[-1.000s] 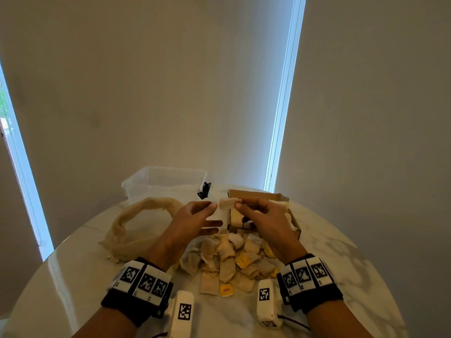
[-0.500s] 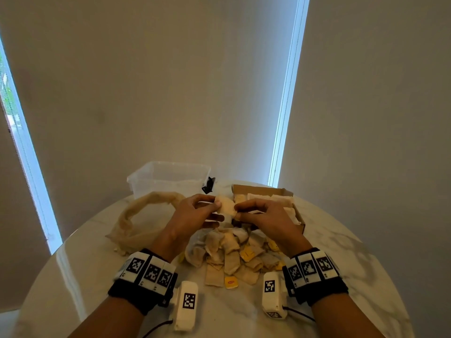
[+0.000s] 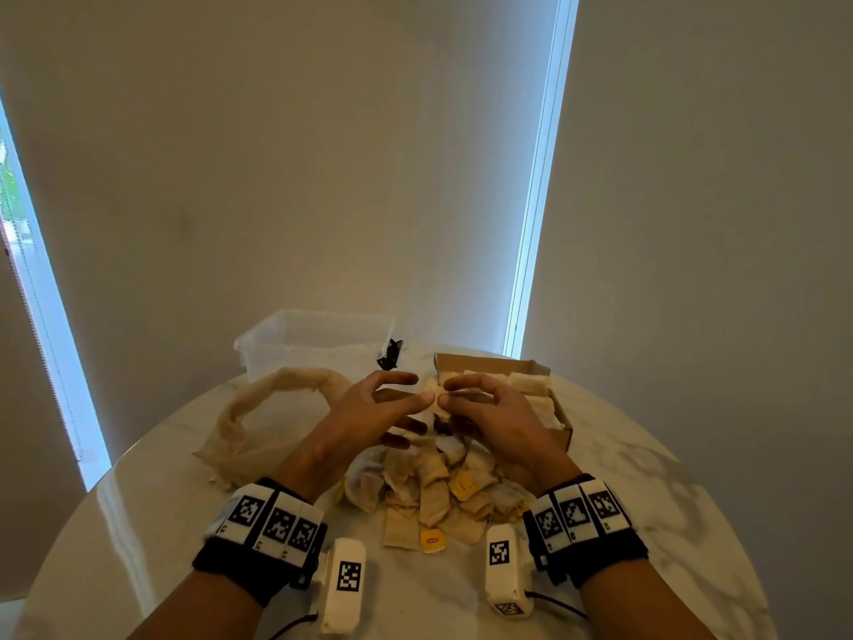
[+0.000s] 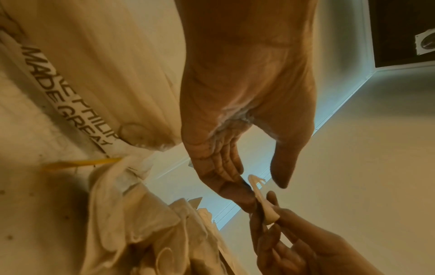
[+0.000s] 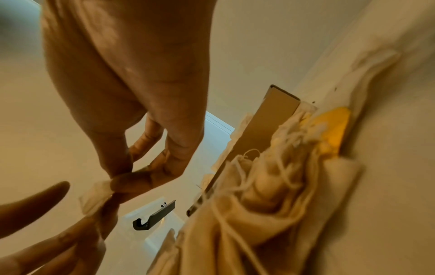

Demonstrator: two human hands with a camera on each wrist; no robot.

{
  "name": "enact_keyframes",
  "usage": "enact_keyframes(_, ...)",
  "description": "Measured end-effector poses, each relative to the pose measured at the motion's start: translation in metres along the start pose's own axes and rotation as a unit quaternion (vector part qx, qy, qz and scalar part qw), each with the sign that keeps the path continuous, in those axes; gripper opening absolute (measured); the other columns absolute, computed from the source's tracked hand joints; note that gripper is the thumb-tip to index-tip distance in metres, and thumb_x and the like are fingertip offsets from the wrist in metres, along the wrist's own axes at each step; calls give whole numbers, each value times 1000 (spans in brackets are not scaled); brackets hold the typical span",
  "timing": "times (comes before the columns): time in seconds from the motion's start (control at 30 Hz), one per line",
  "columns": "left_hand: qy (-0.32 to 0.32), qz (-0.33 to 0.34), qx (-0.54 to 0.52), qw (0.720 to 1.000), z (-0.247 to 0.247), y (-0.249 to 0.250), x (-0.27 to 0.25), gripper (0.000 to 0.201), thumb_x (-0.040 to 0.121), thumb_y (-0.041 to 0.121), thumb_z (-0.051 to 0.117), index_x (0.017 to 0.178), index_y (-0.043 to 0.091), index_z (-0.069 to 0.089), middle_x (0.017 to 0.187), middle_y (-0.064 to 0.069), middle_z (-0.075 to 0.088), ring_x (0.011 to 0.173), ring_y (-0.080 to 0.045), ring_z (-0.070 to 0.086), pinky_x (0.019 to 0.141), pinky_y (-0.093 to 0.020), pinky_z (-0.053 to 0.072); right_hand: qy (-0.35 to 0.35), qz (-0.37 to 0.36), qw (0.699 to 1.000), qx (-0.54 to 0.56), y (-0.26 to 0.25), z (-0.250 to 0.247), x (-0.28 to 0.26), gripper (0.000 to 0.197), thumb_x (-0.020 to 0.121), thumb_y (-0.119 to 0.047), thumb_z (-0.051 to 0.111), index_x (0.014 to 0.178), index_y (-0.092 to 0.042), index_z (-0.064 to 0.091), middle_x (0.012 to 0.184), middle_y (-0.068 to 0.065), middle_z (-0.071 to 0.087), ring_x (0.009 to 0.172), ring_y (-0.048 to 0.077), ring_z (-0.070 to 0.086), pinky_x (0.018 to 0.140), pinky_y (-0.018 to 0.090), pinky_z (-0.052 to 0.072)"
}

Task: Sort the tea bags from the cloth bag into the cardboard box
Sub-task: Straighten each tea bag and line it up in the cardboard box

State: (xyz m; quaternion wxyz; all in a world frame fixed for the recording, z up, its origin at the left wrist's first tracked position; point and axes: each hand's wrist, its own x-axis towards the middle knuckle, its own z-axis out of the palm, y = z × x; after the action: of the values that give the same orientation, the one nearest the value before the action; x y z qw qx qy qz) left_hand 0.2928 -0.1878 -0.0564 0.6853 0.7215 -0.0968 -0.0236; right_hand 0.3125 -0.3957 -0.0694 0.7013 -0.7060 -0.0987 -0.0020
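Tea bag (image 3: 429, 399) raised in the middle of the head view, pinched at its 3 o'clock edge by the right grip (image 3: 498, 418), thumb and forefinger closed on the paper. Left grip (image 3: 369, 418) released, fingers spread, tips only touching the bag's 9 o'clock edge. Cardboard box (image 3: 561, 436) just beyond at 1 o'clock, already lined with pale bags. Loose pile (image 3: 434, 496) beneath the wrists at 6 o'clock, one yellow tag (image 3: 431, 540) at its near side. Cloth bag (image 3: 258, 418) slumped at 9 o'clock; clear tub (image 3: 314, 334) at 11 o'clock, black clip (image 3: 390, 355) at 12. Bare worktop (image 3: 646, 501) out to 3 o'clock, rounded edge well apart from the work.

Left wrist view: left grip (image 4: 247, 93) seen palm-on, thumb apart from the tea bag (image 4: 261, 201), fingers laid against one face only. Lower end of the bag taken between the other hand's fingertips at 5 o'clock.

Right wrist view: right grip (image 5: 129, 74) clamped on a crumpled corner of the tea bag (image 5: 94, 195). Brown wall of the cardboard box (image 5: 270, 121) at 2 o'clock, strings trailing over the pile (image 5: 270, 186) beside it.

Judged featherlight, limp and easily torn, with string and tag likely to snag on neighbours. Best taken by a flat edge or folded top, never squeezed at the filled middle. Short open path toward 1 o'clock; only the box's near rim to clear.
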Motion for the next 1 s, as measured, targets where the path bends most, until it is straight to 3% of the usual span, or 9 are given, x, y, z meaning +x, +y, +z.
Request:
enact_keyframes(0.13,15,26,42,999,-4,-2,1,37,92,23,81,127,24,68,111,0,79,91,-16,79,72,-27,63,-2,3,1000,7,0,0,0,24,95,-12,78,118,-18,74,108,7,81,102,27,78,93,41,64)
enact_keyframes(0.23,27,37,42,998,-4,-4,0,31,94,27,79,123,22,72,101,4,81,88,-16,79,69,-24,62,-8,4,1000,-3,0,2,0,25,96,-12,77,120,-17,74,107,5,82,101,24,79,92,39,64)
enact_keyframes(0.43,49,52,31,997,-6,-5,1,30,95,25,78,123,21,71,100,1,82,87,-19,80,70,-28,62,-15,12,1000,-6,-3,3,-1,22,97,-14,76,119,-17,76,109,6,81,102,24,78,94,41,64)
enact_keyframes(0.53,26,55,30,998,-5,-3,1,32,95,22,78,125,28,69,107,2,80,89,-19,79,70,-28,62,-14,18,1000,0,-3,2,-1,22,96,-14,76,118,-18,77,109,6,81,105,26,78,98,45,62)
enact_keyframes(0.7,6,101,61,993,-9,-3,2,41,99,12,71,129,38,66,119,5,75,95,-18,78,73,-30,62,-14,53,989,141,-9,-4,-1,31,97,-9,74,128,-11,70,114,15,79,110,32,75,102,50,60)
enact_keyframes(0.83,-16,126,101,987,-7,-2,-2,37,100,31,71,133,44,63,126,10,70,96,-17,78,73,-29,63,-46,78,977,191,-13,-3,-3,35,96,-7,72,131,-3,67,119,20,76,106,30,75,102,44,59)
enact_keyframes(1.0,-18,153,124,980,-4,0,-3,32,99,36,70,131,41,67,125,17,69,93,-15,78,68,-28,62,-70,93,971,208,-12,-2,-4,35,96,-5,71,129,3,68,121,23,74,103,28,74,100,41,58)
